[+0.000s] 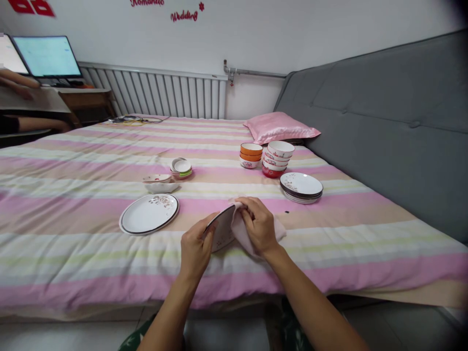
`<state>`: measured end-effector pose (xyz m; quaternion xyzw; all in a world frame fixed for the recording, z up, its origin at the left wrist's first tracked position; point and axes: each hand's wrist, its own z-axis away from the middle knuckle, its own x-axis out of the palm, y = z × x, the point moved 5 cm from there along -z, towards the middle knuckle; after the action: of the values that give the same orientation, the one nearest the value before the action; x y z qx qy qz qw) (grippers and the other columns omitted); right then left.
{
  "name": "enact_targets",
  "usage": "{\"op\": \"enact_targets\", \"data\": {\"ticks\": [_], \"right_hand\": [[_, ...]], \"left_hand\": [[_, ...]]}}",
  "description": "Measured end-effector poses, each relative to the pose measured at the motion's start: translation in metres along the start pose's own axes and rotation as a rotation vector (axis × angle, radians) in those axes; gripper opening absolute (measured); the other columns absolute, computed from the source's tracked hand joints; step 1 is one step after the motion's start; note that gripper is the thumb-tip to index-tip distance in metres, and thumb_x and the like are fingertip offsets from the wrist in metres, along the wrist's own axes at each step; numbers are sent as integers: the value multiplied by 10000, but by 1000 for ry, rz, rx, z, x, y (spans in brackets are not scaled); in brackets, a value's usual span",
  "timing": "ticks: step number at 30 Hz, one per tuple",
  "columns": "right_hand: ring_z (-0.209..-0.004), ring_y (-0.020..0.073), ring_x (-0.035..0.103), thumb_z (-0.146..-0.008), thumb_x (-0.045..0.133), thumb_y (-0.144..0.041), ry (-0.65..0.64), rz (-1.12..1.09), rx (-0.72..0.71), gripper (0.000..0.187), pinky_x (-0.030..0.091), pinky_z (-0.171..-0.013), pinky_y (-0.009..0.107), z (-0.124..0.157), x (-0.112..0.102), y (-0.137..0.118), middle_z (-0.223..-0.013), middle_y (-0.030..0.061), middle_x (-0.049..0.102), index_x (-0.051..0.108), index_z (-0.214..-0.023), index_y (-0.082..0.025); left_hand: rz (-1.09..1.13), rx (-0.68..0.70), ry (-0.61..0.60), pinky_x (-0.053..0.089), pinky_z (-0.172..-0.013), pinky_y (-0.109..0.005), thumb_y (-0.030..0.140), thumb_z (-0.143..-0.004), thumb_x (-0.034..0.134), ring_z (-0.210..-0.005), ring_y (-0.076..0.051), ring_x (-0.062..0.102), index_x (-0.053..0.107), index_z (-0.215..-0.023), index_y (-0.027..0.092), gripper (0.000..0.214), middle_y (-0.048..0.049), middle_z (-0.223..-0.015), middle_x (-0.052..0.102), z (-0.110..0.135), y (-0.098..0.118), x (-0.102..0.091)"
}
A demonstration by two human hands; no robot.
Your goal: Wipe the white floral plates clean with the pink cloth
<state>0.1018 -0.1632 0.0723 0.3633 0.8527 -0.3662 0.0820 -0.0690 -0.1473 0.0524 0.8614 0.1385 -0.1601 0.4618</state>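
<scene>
Tilted up on its edge, a white plate point(222, 232) with a dark rim and small printed marks is gripped at its left side by my left hand point(197, 246). My right hand point(259, 224) is closed around a pale pink cloth point(241, 230), which it presses over the plate's right edge. Part of the plate is hidden behind the cloth. The cloth's loose end hangs to the right of my wrist. Left of my hands lie large oval plates point(146, 214), white with a brown flower print. Right of them is a stack of round dark-rimmed plates point(302, 185).
Beyond stand orange and white bowls point(251, 155) and red-patterned bowls point(278, 158). Small dishes point(181, 167) and boat-shaped dishes point(160, 184) sit at left. A pink pillow point(281, 126) lies by the grey headboard point(383, 112). Another person's arm point(18, 83) shows near monitors point(47, 56).
</scene>
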Motion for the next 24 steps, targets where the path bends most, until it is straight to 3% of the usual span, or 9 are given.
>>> {"op": "enact_targets", "data": {"ticks": [6, 11, 16, 19, 24], "right_hand": [[-835, 179, 599, -857, 468, -302, -36, -102, 259, 231, 453, -754, 277, 5, 4, 35, -932, 38, 668, 629, -986, -198], [-730, 160, 574, -824, 477, -362, -142, -195, 374, 273, 436, -679, 245, 12, 14, 55, -831, 18, 666, 642, -933, -173], [-734, 159, 567, -773, 515, -353, -216, -282, 513, 247, 440, -699, 254, 25, 27, 78, -821, 14, 662, 639, -891, -175], [-758, 164, 574, -757, 515, -343, -255, -320, 570, 232, 446, -716, 264, 33, 34, 84, -821, 19, 662, 630, -858, -169], [-667, 169, 582, -728, 517, -336, -346, -347, 635, 194, 451, -608, 258, 44, 45, 87, -699, 17, 648, 600, -746, -162]], "left_hand": [[29, -79, 10, 487, -886, -320, 337, -846, 513, -1004, -222, 629, 668, -1060, 183, 306, -29, -1072, 692, -2, -5, -4], [39, -118, 16, 494, -873, -319, 350, -837, 516, -987, -226, 634, 672, -1050, 168, 320, -29, -1055, 697, -2, -9, -7], [24, -140, 24, 504, -843, -296, 337, -830, 525, -954, -226, 644, 678, -1044, 159, 317, -34, -1038, 703, -2, -9, -9], [23, -148, 29, 508, -818, -281, 327, -829, 526, -935, -220, 648, 682, -1036, 162, 307, -29, -1026, 707, -3, -9, -12], [-38, -179, 36, 505, -784, -273, 315, -818, 535, -884, -210, 654, 683, -1034, 159, 305, -25, -973, 719, -3, -12, -17]]}}
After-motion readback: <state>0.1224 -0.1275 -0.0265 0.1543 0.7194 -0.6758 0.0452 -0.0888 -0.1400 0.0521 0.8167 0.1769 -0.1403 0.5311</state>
